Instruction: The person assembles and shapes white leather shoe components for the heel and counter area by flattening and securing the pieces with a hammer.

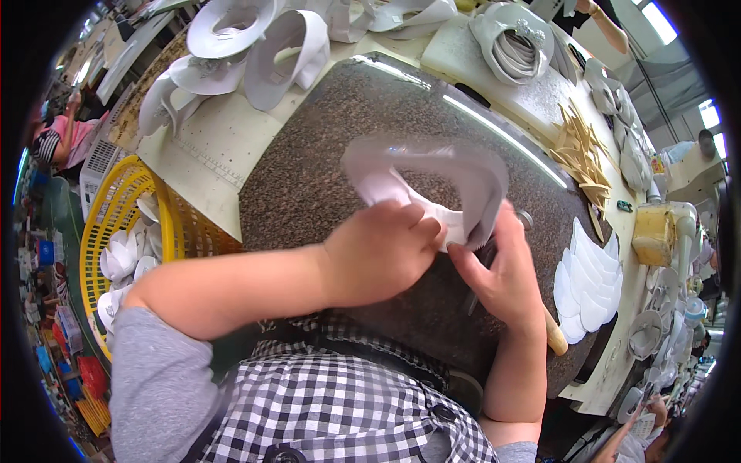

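Observation:
A white shoe upper point(482, 181), bent into an open loop and slightly blurred, is held up over a dark speckled stone slab point(301, 154). My left hand point(386, 243) is closed on the loop's near edge, its fingers curled in. On the right side of the same edge, my right hand point(502, 270) pinches the upper between thumb and fingers. Part of a thin metal tool point(472, 303) shows under my right hand; the rest is hidden. A wooden handle point(556, 336) sticks out beside my right wrist.
White insole-shaped pieces point(587, 282) lie fanned at the right, below tan strips point(579, 150) and a yellow container point(656, 231). More white uppers point(285, 62) line the far side. A yellow basket point(174, 224) of white pieces stands left. Other people work nearby.

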Tool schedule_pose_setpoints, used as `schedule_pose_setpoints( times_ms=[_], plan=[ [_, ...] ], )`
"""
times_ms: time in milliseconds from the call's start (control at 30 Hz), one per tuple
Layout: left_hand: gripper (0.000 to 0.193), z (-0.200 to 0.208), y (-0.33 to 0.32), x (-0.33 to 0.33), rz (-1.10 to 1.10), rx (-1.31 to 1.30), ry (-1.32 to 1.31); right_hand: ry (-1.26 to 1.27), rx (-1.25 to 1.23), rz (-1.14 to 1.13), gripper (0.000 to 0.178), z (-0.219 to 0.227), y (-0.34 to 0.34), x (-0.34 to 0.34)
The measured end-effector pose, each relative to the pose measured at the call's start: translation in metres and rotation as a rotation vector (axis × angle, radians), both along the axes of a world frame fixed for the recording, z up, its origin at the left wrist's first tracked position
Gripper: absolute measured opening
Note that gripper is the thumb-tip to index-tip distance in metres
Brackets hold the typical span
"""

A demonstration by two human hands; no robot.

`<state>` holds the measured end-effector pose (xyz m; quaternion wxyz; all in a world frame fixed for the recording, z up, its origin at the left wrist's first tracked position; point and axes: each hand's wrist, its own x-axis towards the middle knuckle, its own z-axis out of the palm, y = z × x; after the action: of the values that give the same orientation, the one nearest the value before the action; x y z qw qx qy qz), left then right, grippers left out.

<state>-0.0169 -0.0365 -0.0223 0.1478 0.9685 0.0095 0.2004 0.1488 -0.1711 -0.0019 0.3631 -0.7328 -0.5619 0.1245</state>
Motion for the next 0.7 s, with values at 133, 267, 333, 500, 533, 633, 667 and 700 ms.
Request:
schedule_pose_setpoints(
  times_ms=[133, 267, 333, 500, 533, 633, 667, 700],
  plan=[
    [0.02, 0.044, 0.05, -0.01, -0.207, 0.574, 0.24, -0.251, 0.506, -0.214, 0.052, -0.009, -0.008, 0.004],
    [0.024, 0.048, 0.056, -0.015, -0.311, 0.766, 0.256, -0.568, 0.439, 0.307, 0.037, 0.018, 0.014, -0.033],
    [0.028, 0.033, 0.056, -0.02, -0.303, 0.796, 0.201, -0.726, 0.214, 0.259, 0.036, 0.008, 0.03, -0.04],
    [0.041, 0.024, 0.047, -0.037, -0.315, 0.981, 0.181, -0.887, -0.037, 0.21, 0.036, -0.012, 0.017, -0.03],
    [0.041, 0.021, 0.046, -0.036, -0.316, 0.978, 0.18, -0.936, -0.052, 0.207, 0.035, -0.013, 0.015, -0.033],
    [0.037, 0.015, 0.038, -0.021, -0.163, 0.648, 0.18, -0.873, -0.057, 0.214, 0.032, -0.01, 0.019, -0.031],
    [0.035, 0.014, 0.037, -0.014, -0.115, 0.581, 0.151, -0.871, -0.062, 0.209, 0.032, -0.01, 0.019, -0.03],
    [0.033, 0.013, 0.037, -0.008, -0.066, 0.514, 0.124, -0.835, -0.055, 0.219, 0.032, -0.01, 0.019, -0.029]
  ],
)
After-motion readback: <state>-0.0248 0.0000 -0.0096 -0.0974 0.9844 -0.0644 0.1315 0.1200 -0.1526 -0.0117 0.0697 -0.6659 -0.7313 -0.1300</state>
